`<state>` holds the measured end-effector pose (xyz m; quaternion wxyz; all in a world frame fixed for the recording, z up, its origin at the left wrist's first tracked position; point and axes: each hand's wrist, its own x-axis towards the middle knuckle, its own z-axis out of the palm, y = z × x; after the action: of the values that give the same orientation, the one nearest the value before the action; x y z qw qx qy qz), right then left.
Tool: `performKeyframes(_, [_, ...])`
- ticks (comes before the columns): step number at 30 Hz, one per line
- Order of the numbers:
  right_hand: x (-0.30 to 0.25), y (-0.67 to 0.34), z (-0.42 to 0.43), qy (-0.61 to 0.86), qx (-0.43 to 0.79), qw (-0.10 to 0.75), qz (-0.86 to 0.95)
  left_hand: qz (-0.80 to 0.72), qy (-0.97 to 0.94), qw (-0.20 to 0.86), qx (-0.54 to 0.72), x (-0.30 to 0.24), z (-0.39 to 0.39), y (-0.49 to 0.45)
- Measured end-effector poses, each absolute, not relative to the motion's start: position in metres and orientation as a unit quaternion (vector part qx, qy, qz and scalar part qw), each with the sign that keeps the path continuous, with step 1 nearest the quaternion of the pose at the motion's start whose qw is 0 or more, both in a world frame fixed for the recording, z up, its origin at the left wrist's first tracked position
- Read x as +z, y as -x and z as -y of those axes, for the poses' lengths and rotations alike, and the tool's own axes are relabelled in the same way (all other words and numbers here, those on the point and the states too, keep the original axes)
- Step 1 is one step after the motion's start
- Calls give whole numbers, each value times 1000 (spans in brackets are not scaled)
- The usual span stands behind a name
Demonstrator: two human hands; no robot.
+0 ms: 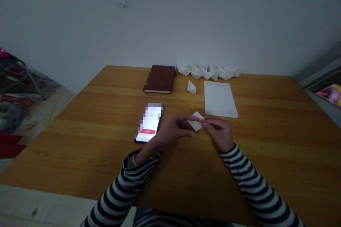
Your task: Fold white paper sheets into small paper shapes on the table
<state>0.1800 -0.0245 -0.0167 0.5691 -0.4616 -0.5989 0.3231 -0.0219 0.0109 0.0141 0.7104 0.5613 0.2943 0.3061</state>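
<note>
A small folded piece of white paper (196, 122) is held just above the wooden table (80, 138), pinched from both sides. My left hand (174, 129) grips its left edge with fingers closed. My right hand (220, 131) grips its right edge, fingers curled on it. Both arms wear black-and-white striped sleeves. A phone (149, 123) with a lit screen lies flat just left of my left hand.
A sheet of white paper (220, 98) lies beyond my hands. A dark red notebook (160, 78) sits further back. Several folded paper boats (210, 71) line the far edge by the wall, and one small one (191, 87) stands apart.
</note>
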Motion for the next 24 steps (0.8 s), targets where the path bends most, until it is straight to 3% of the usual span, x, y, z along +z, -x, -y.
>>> performKeyframes(7, [-17, -178, 29, 497, 306, 586, 562, -383, -517, 638, 423, 10, -8, 12])
performKeyframes(18, [-11, -170, 36, 508, 324, 600, 526, -401, -499, 610, 467, 14, -3, 11])
performKeyframes(24, [-14, -172, 36, 506, 263, 602, 560, -416, -478, 612, 473, 12, -1, 6])
